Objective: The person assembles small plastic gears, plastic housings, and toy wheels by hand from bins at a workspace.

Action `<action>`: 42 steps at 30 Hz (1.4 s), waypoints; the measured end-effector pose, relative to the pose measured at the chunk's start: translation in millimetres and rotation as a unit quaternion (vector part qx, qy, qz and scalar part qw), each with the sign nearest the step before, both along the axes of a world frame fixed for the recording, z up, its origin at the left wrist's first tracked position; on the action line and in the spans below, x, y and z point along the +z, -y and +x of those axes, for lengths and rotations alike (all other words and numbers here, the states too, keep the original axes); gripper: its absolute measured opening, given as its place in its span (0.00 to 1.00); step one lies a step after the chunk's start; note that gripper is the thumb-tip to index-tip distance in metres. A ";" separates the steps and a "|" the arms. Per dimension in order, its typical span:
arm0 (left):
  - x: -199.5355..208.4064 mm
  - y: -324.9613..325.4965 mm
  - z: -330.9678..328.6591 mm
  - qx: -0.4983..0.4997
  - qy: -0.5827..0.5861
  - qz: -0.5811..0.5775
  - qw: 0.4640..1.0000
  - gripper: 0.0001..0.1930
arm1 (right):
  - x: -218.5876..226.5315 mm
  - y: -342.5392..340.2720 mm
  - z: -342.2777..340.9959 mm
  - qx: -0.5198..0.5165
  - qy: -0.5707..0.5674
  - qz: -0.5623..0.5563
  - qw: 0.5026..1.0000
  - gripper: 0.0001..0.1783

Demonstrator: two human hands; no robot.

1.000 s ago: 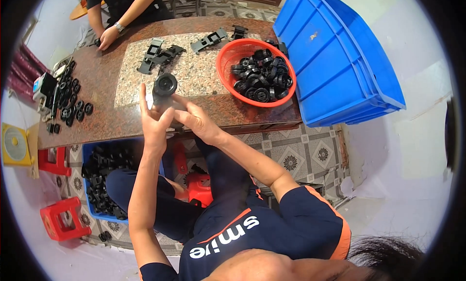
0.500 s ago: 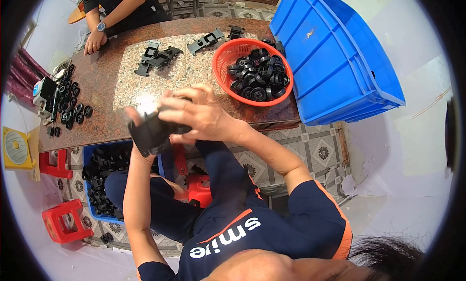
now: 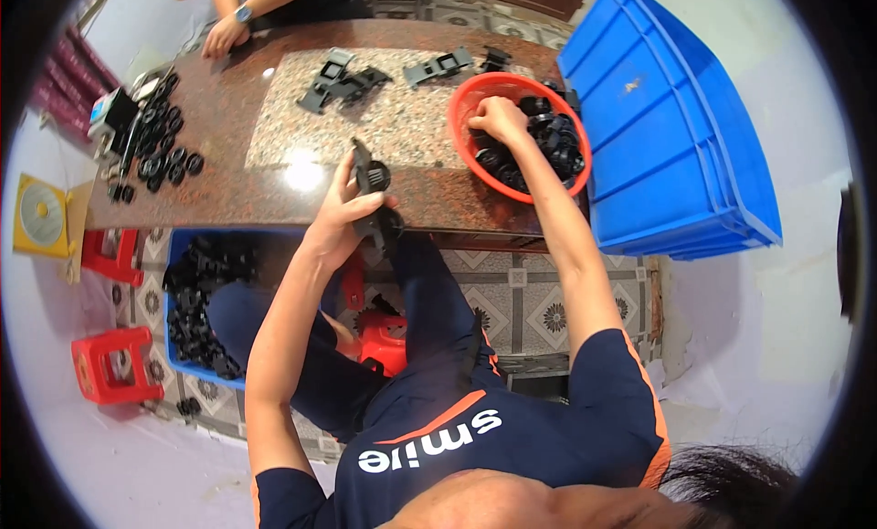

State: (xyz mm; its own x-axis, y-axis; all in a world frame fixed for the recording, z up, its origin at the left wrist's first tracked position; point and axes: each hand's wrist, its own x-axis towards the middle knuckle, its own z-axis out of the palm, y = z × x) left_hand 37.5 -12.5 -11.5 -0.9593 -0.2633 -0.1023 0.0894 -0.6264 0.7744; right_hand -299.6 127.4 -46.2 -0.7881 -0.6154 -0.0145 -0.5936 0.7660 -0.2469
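One hand on the part, one in the basket

The left hand (image 3: 340,216) grips a black wheeled part (image 3: 375,176) near the bench's (image 3: 196,95) front edge. The right hand (image 3: 501,120) reaches into the red basket (image 3: 518,196), fingers curled among black wheels (image 3: 559,147); whether they hold one, I cannot tell. A loose left grip could drop the part to the floor (image 3: 548,310); a careless pull could spill wheels over the rim. Half a second ago, both hands were together at the part.
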 end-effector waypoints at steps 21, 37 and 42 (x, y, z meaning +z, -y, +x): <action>-25.0 -6.7 -6.9 0.096 0.109 -0.278 0.949 0.53 | 52.7 20.3 192.1 0.185 0.438 -0.482 0.736 0.12; -10.3 1.0 -3.4 0.069 0.086 -0.266 0.958 0.56 | 68.7 13.3 198.7 0.161 0.425 -0.532 0.714 0.12; -14.7 -0.5 -5.4 0.071 0.091 -0.284 0.952 0.57 | 56.6 16.3 198.9 0.178 0.425 -0.497 0.735 0.12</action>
State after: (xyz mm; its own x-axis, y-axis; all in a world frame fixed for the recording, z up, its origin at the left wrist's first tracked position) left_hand 32.1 -12.0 -26.2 -0.8897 -0.4519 -0.0644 -0.0251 -0.0925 0.9954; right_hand -100.7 111.2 10.4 -0.5407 -0.8200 0.1880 -0.0192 -0.2113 -0.9772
